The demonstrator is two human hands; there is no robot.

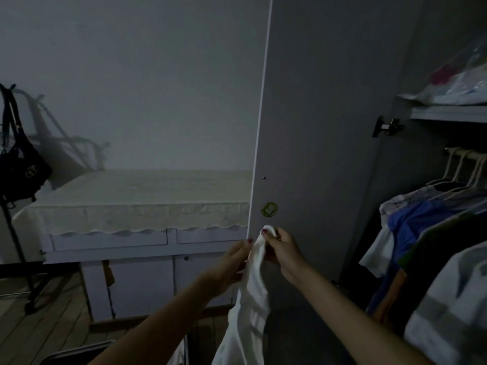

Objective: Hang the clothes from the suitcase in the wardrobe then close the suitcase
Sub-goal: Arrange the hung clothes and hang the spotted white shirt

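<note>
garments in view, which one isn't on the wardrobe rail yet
The white garment, gripped at its top by the left hand and right hand before the wardrobe door. The blue shirt and its neighbours hang on hangers.

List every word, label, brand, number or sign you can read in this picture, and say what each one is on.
None can be read for certain.
Black bag hanging on the left: a round gold emblem, perhaps a "T", too dim to be sure.
Green sticker on the open wardrobe door: pale marks inside, too small and blurred to read.
White garment held by both hands: no print visible.
</note>
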